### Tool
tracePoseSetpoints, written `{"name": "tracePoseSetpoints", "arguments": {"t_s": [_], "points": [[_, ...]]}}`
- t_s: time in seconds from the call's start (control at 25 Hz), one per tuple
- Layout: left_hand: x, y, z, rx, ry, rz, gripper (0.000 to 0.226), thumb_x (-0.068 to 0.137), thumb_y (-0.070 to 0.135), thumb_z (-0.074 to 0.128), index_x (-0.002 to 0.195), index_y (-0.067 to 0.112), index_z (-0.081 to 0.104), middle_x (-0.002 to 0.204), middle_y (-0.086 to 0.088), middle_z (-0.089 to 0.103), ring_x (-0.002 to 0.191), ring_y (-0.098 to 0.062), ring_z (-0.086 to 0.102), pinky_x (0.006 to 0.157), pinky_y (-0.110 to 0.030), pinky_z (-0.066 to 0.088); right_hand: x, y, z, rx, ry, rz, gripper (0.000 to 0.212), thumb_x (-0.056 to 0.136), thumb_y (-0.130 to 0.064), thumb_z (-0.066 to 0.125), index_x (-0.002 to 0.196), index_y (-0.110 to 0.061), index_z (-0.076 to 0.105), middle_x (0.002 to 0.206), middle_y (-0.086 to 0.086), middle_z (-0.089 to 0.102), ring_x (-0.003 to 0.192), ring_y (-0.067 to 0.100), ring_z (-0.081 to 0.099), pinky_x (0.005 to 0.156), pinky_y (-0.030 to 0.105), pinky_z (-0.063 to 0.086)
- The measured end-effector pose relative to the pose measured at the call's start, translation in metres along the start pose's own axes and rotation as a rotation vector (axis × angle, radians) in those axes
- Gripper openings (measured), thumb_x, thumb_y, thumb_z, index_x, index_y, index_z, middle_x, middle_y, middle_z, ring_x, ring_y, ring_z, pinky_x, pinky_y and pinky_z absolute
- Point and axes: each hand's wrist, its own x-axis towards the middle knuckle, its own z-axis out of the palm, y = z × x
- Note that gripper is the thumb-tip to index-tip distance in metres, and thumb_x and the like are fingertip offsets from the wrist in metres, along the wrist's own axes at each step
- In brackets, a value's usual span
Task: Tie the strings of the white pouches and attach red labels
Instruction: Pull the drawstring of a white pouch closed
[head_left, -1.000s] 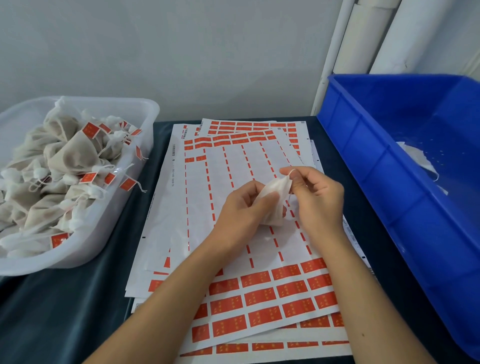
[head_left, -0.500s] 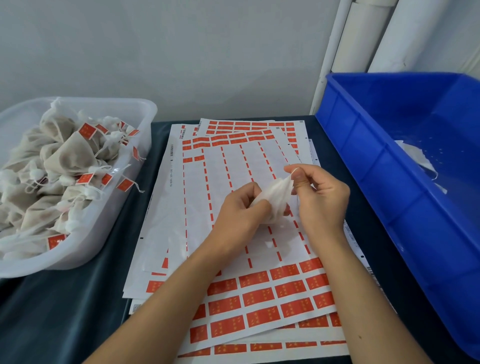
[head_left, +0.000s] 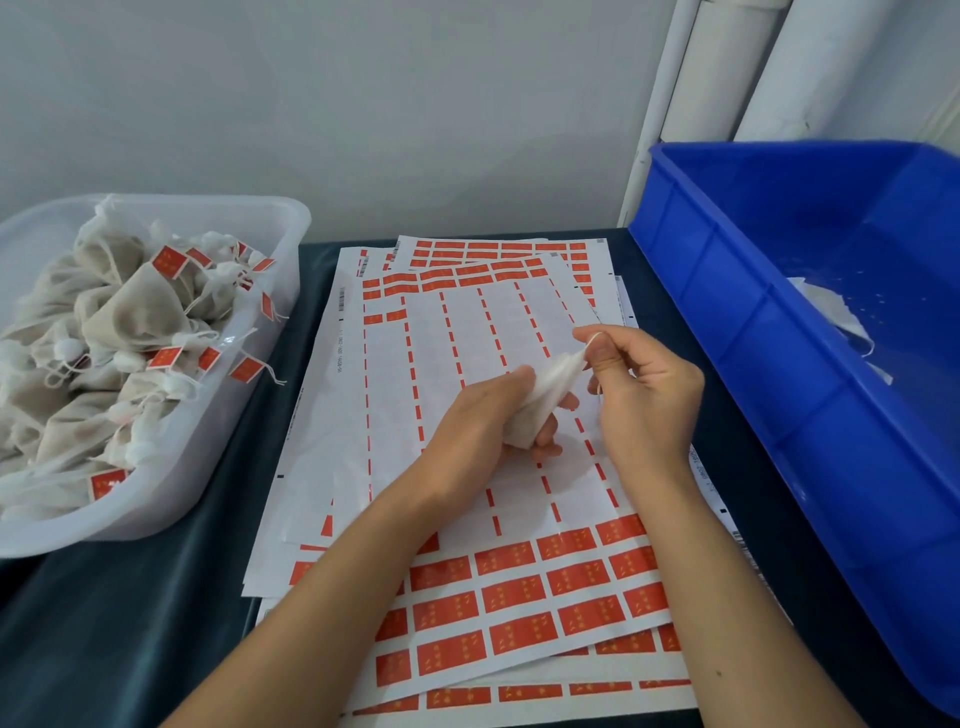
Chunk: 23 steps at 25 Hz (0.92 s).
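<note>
- We see the left hand wrapped around the body of a small white pouch, holding it above the label sheets in the middle of the table.
- The right hand pinches the pouch's gathered top between thumb and forefinger, with a thin white string looping down beside the thumb.
- We cannot tell whether the string is knotted.
- The sheets lie stacked and fanned; the top one has most of its middle peeled bare, while rows of red labels remain along its near edge and a few at its far end.
- On the left, a clear plastic tub holds a heap of finished pouches, many with red tags on their strings.
- On the right stands a blue bin with some white material lying inside it.
- White pipes run up the wall behind the bin.
</note>
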Motion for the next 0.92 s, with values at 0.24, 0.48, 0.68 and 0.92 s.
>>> {"name": "tracePoseSetpoints", "arguments": {"t_s": [0.24,0.48,0.68,0.92], "points": [[-0.003,0.003,-0.001,0.128,-0.033,0.053,0.035,0.108,0.044,0.045,0.101,0.019,0.069,0.089,0.001,0.072,0.087,-0.018,0.071,0.096,-0.037,0.057,0.000,-0.002,-0.002,-0.014,-0.004,0.021,0.023,0.101,-0.027,0.063,0.092,-0.047,0.071,0.083,-0.023,0.071,0.077,0.005,0.068,0.065,0.009,0.052],[-0.001,0.009,-0.013,-0.477,-0.015,0.055,0.029,0.105,0.037,0.051,0.101,0.016,0.070,0.098,-0.009,0.065,0.095,-0.022,0.065,0.094,-0.040,0.055,-0.001,0.003,0.002,-0.105,-0.187,-0.015,0.012,0.098,-0.034,0.068,0.106,-0.041,0.074,0.084,-0.028,0.072,0.090,-0.005,0.068,0.073,0.004,0.050],[0.003,0.009,-0.014,-0.390,0.193,0.069,0.029,0.103,0.048,0.057,0.118,0.033,0.075,0.131,0.006,0.069,0.125,-0.020,0.065,0.106,-0.044,0.053,-0.007,0.006,0.006,-0.274,-0.272,-0.339,0.017,0.094,-0.032,0.071,0.108,-0.024,0.078,0.097,-0.023,0.070,0.091,0.002,0.067,0.081,0.010,0.051],[0.003,0.004,-0.006,0.158,0.297,0.146,0.034,0.106,0.039,0.053,0.088,0.020,0.074,0.079,0.003,0.069,0.076,-0.007,0.063,0.077,-0.027,0.052,-0.007,0.005,0.005,-0.334,-0.253,-0.526,0.019,0.098,-0.030,0.067,0.102,-0.013,0.073,0.101,-0.001,0.071,0.096,0.008,0.061,0.090,0.016,0.050]]}}
